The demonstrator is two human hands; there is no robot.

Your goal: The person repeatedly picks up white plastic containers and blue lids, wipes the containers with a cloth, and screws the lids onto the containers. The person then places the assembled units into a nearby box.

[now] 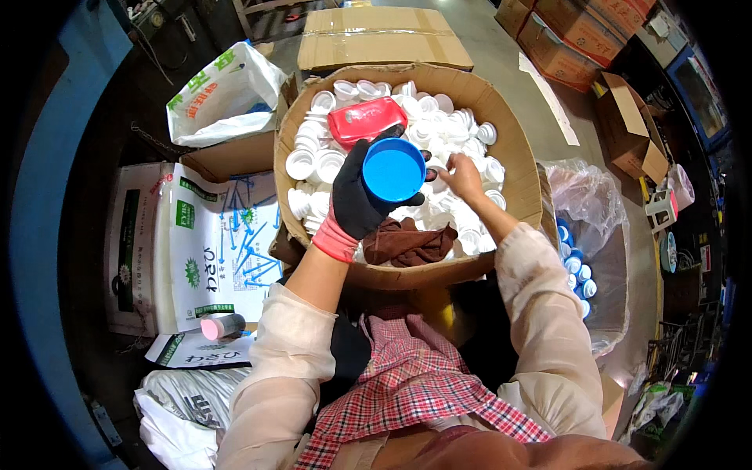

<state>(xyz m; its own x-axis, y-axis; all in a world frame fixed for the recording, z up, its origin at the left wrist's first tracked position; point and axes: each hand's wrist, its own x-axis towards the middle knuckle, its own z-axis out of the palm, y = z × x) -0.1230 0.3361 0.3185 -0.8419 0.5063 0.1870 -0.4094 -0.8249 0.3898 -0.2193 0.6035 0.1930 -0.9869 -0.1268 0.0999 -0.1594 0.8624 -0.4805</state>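
My left hand (356,200), in a black glove with a pink cuff, grips a round blue lid (394,170) with a raised rim, its face turned up. Gloved fingertips show along the lid's right side. Just to the right is my right hand (464,178), bare, its fingers drawn together in a pinch; whatever lies between them is too small to make out. Both hands are above a large cardboard box (509,133) full of white plastic caps (325,164). A red pouch (364,121) lies on the caps beyond the lid, and a brown cloth (411,241) rests at the near edge.
To the right, a plastic-lined box (603,258) contains blue-and-white caps (576,266). At left are a white plastic bag (227,94), a printed carton (188,235) with blue strips on it, and a pink-ended cylinder (222,326). A closed carton (384,35) stands behind.
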